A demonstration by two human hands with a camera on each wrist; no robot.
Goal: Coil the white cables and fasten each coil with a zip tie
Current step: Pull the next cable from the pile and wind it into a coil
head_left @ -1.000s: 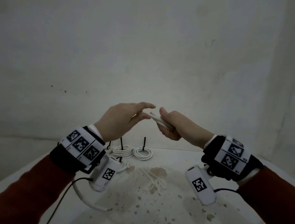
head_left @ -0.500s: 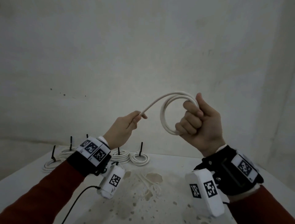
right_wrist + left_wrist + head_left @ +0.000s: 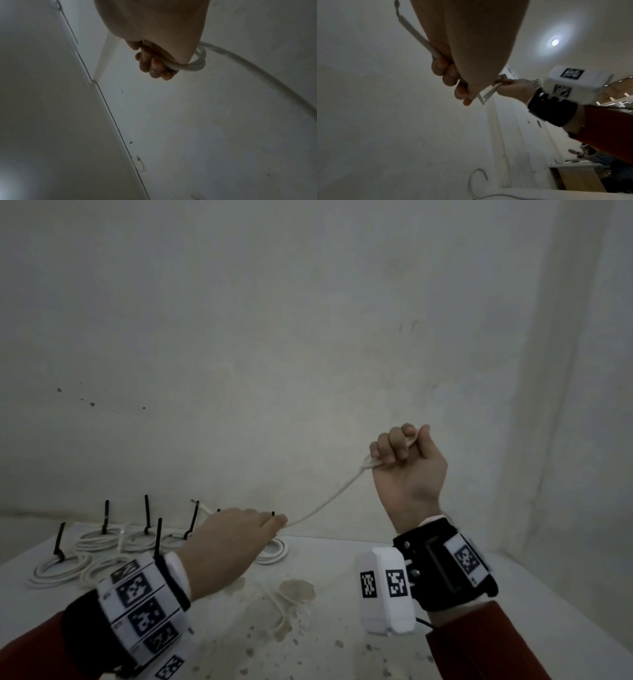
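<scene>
In the head view the right hand [image 3: 407,470] is raised at the right of the centre, with the fingers [image 3: 155,67] curled into a fist around small loops of the white cable [image 3: 325,503]. The right wrist view shows these loops coming out at the side of the palm. From there the cable runs down and to the left, in the air above the table [image 3: 342,655], to the left hand [image 3: 229,542], which is lower, left of the centre. The left wrist view shows its fingers [image 3: 447,75] bent around the cable, and the free end goes out toward the upper left of that frame. At the left of the head view the finished coils [image 3: 61,568] lie on the table, each one with a black zip tie [image 3: 59,542] standing up. One more coil [image 3: 274,551] lies just behind the left hand. In the lower centre some loose pale ties [image 3: 284,611] lie on the stained surface.
</scene>
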